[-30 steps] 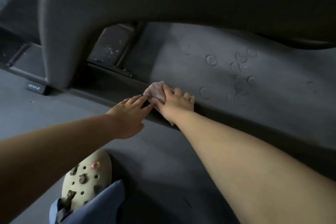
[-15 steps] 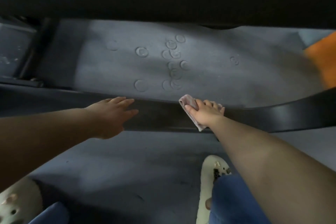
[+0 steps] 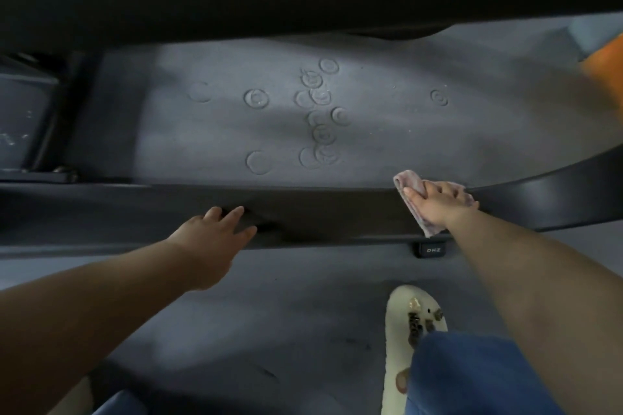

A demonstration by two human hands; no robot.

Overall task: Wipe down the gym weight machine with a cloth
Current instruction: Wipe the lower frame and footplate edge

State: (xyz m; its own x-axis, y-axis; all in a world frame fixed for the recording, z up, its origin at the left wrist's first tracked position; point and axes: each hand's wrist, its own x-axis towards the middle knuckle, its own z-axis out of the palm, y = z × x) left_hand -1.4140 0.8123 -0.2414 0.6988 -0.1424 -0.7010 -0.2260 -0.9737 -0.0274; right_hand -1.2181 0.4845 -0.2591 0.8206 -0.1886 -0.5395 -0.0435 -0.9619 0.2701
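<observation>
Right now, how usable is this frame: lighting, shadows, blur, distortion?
Head view: dim overall; a black mass fills the top. A pale lit patch falls on the floor; the machine's frame bar bows from wide-angle distortion. Soft focus; the right hand and the cloth stay legible.

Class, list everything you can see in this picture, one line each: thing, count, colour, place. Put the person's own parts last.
machine base bar: one, black, low across the middle
cloth: one, pinkish, on the bar at right
DHZ label: one, black, under the bar at right
floor: one, grey, ring marks behind the bar
orange thing: one, far right, blurred
shoe: one plainly seen, cream, bottom right
left hand: one, fingers straight, touching the bar
right hand: one, pressing the cloth
</observation>
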